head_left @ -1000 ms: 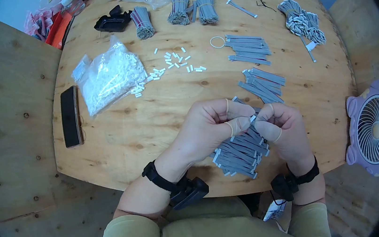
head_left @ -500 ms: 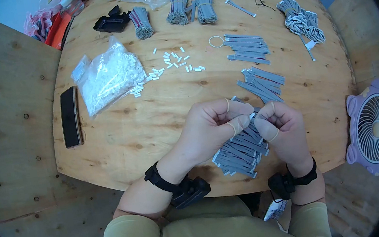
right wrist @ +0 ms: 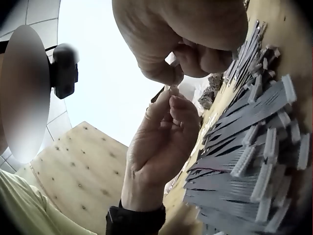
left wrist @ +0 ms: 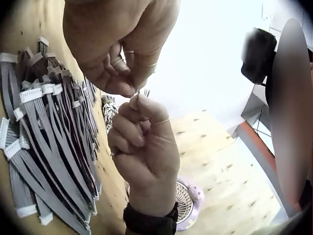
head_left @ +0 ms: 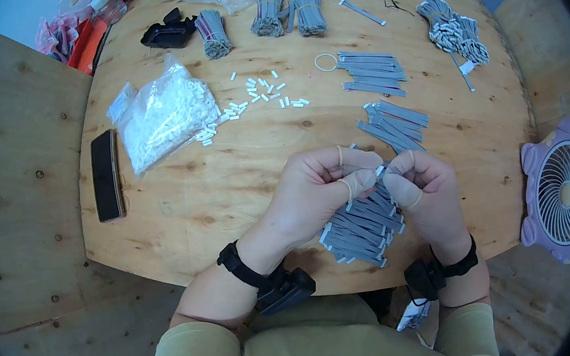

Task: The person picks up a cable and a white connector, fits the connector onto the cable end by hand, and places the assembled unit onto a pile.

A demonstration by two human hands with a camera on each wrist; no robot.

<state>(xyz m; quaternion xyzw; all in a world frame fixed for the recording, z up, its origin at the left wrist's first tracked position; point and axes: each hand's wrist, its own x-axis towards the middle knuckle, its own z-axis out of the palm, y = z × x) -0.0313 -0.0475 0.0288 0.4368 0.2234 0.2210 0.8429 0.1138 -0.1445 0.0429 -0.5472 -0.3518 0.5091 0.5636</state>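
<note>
My left hand (head_left: 318,188) and right hand (head_left: 432,192) meet fingertip to fingertip above the front of the table, with pale finger cots on some fingers. A small white connector (head_left: 380,172) shows between them, pinched by the left thumb and index finger. On its other side the right thumb and index finger pinch a grey flat ribbon cable, mostly hidden by the fingers. Both wrist views show the fingertips touching around this tiny work. Below the hands lies a heap of grey ribbon cables (head_left: 359,233) with white connectors on their ends (right wrist: 261,181).
Farther back lie two smaller groups of ribbon cables (head_left: 403,124) (head_left: 371,71). Loose white connectors (head_left: 264,91) are scattered beside a clear bag of them (head_left: 167,118). Bundled cables (head_left: 310,15), a phone (head_left: 106,175), a black tray (head_left: 169,32) and a purple fan (head_left: 564,193) surround the work.
Both hands keep almost the same place and pinch. The fingertips shift slightly around the white connector, and more of it shows now than half a second ago.
</note>
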